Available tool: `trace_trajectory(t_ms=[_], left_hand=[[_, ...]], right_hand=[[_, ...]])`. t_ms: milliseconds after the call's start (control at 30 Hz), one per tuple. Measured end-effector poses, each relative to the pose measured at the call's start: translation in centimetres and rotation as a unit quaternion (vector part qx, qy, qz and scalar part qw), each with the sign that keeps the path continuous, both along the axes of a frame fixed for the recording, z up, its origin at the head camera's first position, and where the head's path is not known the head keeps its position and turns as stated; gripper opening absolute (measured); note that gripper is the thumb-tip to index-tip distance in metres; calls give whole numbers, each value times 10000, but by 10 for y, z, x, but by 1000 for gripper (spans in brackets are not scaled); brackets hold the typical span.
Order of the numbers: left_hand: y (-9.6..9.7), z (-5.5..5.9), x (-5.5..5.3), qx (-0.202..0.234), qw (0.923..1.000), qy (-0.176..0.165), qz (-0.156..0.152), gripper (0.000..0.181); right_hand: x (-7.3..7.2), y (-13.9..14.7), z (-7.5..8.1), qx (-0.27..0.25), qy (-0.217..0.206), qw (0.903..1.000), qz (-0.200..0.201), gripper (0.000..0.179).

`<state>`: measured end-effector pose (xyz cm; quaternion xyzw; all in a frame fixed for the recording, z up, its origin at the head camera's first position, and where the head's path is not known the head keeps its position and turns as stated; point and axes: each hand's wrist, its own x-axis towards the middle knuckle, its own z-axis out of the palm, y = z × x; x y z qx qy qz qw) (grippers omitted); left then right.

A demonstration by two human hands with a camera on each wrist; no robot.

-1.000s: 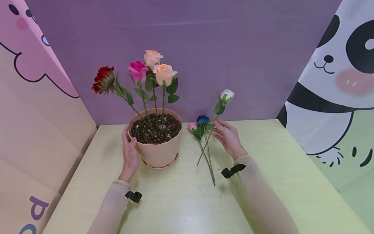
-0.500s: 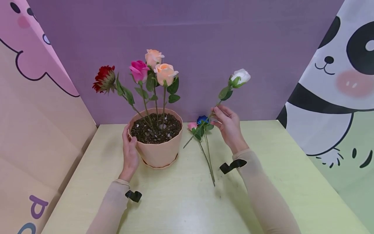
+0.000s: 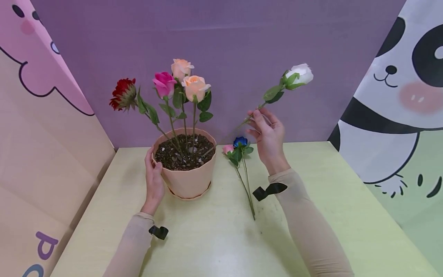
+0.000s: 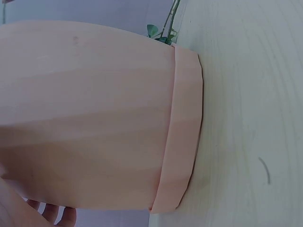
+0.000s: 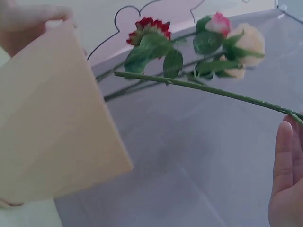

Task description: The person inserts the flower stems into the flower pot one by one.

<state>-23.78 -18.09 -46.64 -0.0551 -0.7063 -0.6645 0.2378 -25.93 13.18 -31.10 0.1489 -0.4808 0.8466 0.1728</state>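
A peach flower pot (image 3: 187,184) full of dark soil (image 3: 169,157) holds a red flower (image 3: 123,94), a hot-pink rose (image 3: 164,84) and two peach roses (image 3: 195,88). My left hand (image 3: 155,186) grips its left side, thumb near the rim and fingers round behind the wall. To the right, my right hand (image 3: 271,140) pinches the stem of a white rose (image 3: 300,75) between thumb and fingers, above the table. The bloom tilts up to the right; the bare stem (image 5: 203,87) slants down left, its lower end overlapping the pot's right rim in the head view.
A blue flower (image 3: 240,142) and a pink one (image 3: 227,149) lie on the table (image 3: 221,238) right of the pot, stems toward me. The pot stands in a matching saucer (image 4: 183,132). A purple backdrop (image 3: 242,57) rises behind, with printed panels at both sides.
My right hand has lifted the white rose off the table, up from beside the blue and pink flowers, and its stem end has swung left to the pot. My left hand stays put.
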Motion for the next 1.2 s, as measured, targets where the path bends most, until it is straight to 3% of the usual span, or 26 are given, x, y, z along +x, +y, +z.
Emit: trace_trajectory(t_ms=[133,300,500,700,1000,1200], left_hand=[[0,-1,0,-22,10000,-10,4,66],[-1,0,-1,46,10000,49,-10,66],[-1,-2,-1,135,9999,52,-42,66],[-2,-1,-1,58,9999,-52,-71,67],[-1,1,-1,67,9999,5,-82,66],[1,-1,0,96,9999,-9,-43,66]], right_hand=[[5,-16,2,470,645,9962,-348,16],[7,-42,0,1248,1378,9803,-660,36],[10,-68,-10,1884,1769,9632,-733,10],[11,-88,-17,2538,1940,9453,-667,13],[3,-111,-19,3209,2384,9109,-1022,15],[0,-125,-25,3268,2597,9025,-1058,14]])
